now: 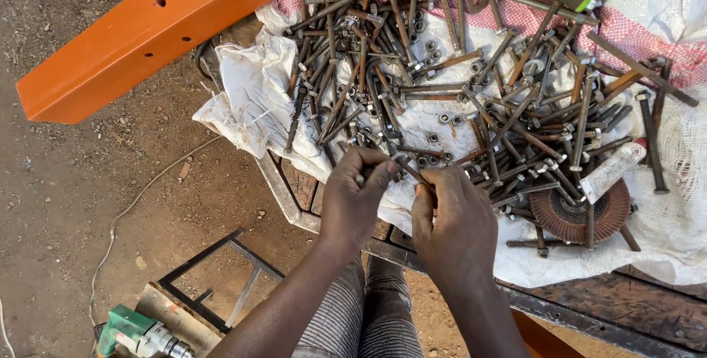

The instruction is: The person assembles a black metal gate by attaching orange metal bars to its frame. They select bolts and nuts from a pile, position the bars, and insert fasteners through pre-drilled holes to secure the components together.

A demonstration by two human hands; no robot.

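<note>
A big heap of long rusty bolts (471,93) and loose nuts lies on a white woven cloth (250,100) spread over a rough workbench. My left hand (355,196) pinches a small nut at the near edge of the heap. My right hand (451,218) grips the end of one long bolt (409,169), whose tip points toward the left fingers. Both hands nearly touch, just above the cloth's near edge.
An orange steel beam (155,26) runs across the top left. A flap sanding disc (571,214) and a white tube (611,170) lie to the right. On the dirt ground sit a green power drill (136,336), a black metal frame (213,277) and a thin cable (125,211).
</note>
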